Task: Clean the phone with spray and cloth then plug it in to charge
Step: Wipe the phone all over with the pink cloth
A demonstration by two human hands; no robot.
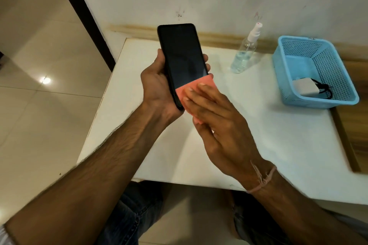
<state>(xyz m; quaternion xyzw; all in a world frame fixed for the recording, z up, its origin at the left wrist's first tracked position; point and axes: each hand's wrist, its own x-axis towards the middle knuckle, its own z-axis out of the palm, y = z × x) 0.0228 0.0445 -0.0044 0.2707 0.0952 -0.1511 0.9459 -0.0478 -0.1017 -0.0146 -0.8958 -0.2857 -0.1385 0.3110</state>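
Gripping the phone (183, 59), left hand (157, 85); right hand (217, 117) presses cloth (203, 83) on it.

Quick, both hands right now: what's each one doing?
Left hand: grips the phone.
Right hand: open, fingers flat, pressing the cloth onto the phone's screen.

no readable text, dark phone (182, 55) screen, spray bottle (246, 50) unlabelled

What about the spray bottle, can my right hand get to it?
Probably yes: the spray bottle stands unobstructed beyond the right hand, though that hand presses the cloth on the phone.
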